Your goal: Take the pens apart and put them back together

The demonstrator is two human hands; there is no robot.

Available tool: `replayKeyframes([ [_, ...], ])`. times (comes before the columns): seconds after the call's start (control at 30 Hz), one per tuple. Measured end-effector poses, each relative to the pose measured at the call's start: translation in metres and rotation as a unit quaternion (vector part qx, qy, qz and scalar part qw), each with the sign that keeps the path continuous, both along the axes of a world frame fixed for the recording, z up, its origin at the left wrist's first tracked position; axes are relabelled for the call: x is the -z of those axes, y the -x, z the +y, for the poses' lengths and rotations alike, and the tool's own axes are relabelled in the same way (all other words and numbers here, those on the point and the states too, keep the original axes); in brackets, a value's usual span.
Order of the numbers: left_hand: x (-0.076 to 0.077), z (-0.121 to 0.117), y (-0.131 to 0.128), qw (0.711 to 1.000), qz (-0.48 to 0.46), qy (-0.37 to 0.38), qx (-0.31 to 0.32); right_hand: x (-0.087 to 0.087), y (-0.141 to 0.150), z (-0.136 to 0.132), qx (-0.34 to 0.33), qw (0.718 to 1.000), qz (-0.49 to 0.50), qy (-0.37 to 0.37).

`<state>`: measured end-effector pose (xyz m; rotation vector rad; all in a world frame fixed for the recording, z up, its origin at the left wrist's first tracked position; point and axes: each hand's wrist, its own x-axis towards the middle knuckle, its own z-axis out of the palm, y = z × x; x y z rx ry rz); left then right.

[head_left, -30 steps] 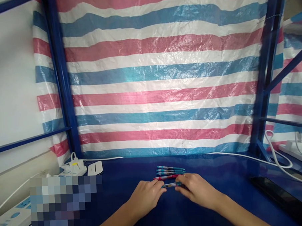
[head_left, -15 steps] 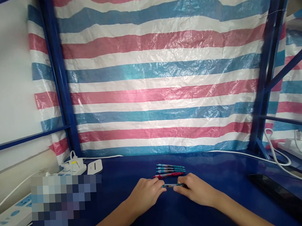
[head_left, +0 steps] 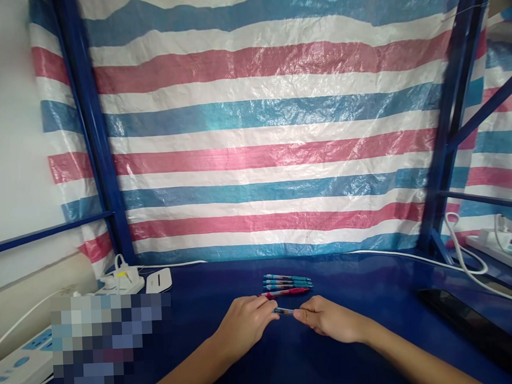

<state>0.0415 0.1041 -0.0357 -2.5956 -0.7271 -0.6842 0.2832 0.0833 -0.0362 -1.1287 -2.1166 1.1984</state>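
A slim pen with a dark blue barrel (head_left: 284, 311) sits low over the dark blue table top (head_left: 370, 289), its two ends pinched between the fingertips of the left hand (head_left: 245, 325) and the right hand (head_left: 329, 319), which leave only a short stretch of barrel showing between them. Just behind it lie a glossy red pen (head_left: 286, 292), its end beside the left fingers, and a neat row of three blue pens (head_left: 287, 281). A slip from either pinch could let the round barrel roll into the red pen and knock the row out of line.
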Motion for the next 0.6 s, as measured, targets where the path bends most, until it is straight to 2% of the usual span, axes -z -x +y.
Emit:
replayKeyframes([
  [0.1,0.000,-0.001,-0.001,1.000,-0.010,-0.016,0.003,-0.001,0.001,0.002,-0.007,0.993,0.053,0.102],
  [0.17,0.001,-0.002,-0.001,1.000,-0.006,-0.015,-0.002,-0.003,0.000,0.001,-0.007,0.992,0.048,0.117],
  [0.2,0.001,-0.002,-0.001,1.000,0.000,-0.009,-0.008,-0.004,0.000,0.000,-0.005,0.995,0.032,0.090],
  [0.27,0.000,-0.002,-0.001,0.999,0.024,0.014,-0.026,-0.008,-0.001,-0.002,0.015,0.999,-0.026,-0.029],
  [0.33,-0.002,-0.003,-0.001,0.996,0.065,0.044,-0.041,-0.010,-0.002,-0.003,0.041,0.977,-0.104,-0.180],
  [0.4,-0.005,-0.004,-0.001,0.991,0.104,0.068,-0.053,-0.011,-0.004,-0.004,0.055,0.942,-0.171,-0.282],
  [0.47,-0.008,-0.004,-0.001,0.987,0.122,0.078,-0.064,-0.009,-0.005,-0.003,0.050,0.919,-0.213,-0.327],
  [0.6,-0.009,-0.004,-0.001,0.990,0.103,0.073,-0.069,-0.005,-0.005,-0.003,0.030,0.899,-0.259,-0.352],
])
